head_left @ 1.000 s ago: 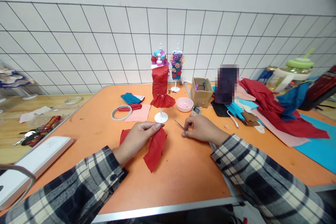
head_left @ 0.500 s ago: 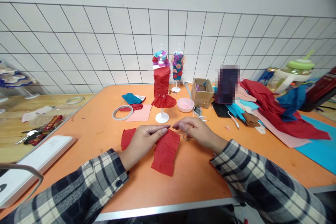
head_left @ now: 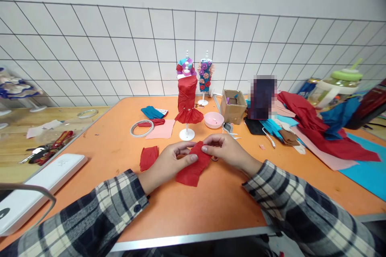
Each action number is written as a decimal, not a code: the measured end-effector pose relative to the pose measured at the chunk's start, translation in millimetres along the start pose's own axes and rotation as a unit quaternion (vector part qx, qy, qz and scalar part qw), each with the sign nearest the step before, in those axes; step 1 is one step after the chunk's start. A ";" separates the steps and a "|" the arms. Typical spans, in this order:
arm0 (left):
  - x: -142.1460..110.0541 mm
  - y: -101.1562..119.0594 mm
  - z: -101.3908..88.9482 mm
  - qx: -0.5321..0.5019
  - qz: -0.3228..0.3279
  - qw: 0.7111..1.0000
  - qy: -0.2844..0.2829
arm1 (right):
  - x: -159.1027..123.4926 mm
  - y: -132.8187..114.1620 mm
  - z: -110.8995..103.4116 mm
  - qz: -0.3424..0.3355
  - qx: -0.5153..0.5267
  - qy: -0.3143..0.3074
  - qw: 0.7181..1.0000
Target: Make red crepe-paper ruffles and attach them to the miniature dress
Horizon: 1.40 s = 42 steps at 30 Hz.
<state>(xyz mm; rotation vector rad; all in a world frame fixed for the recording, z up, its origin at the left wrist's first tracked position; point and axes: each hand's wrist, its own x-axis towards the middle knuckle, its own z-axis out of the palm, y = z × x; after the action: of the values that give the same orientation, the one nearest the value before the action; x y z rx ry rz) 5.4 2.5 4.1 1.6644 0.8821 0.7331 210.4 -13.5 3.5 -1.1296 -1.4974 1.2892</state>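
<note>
A piece of red crepe paper (head_left: 191,175) hangs between my hands above the table, its lower end pointing down toward me. My left hand (head_left: 172,160) pinches its left side, thumb on top. At its upper right corner, the thumb and fingers of my right hand (head_left: 229,151) are closed on the paper. Another red paper piece (head_left: 148,158) lies flat just left of my left hand. Beyond my hands stands a small white mannequin stand (head_left: 187,133) wearing a red paper dress (head_left: 187,93) with a flared ruffle. Scissors lie partly hidden behind my right hand.
A roll of tape (head_left: 142,128), pink paper (head_left: 162,129) and folded blue paper (head_left: 150,112) lie left of the stand. To its right are a pink bowl (head_left: 214,120) and a cardboard box (head_left: 233,108). Coloured paper (head_left: 304,120) piles up at right; a white power bank (head_left: 57,180) lies left.
My right hand has closed on the paper's upper right corner. The paper has been lifted and its lower end drawn up. My left hand has opened its grip slightly, thumb now across the sheet.
</note>
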 end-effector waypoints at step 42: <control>8.8 -13.9 -22.2 -0.015 0.000 0.999 0.049 | 10.7 6.7 -34.6 -0.003 0.118 0.126 0.985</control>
<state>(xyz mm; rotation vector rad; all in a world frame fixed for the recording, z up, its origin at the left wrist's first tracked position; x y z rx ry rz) -10.7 23.6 -3.6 1.6119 0.9358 0.8299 241.9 5.5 1.4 -1.0853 -1.1313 1.2323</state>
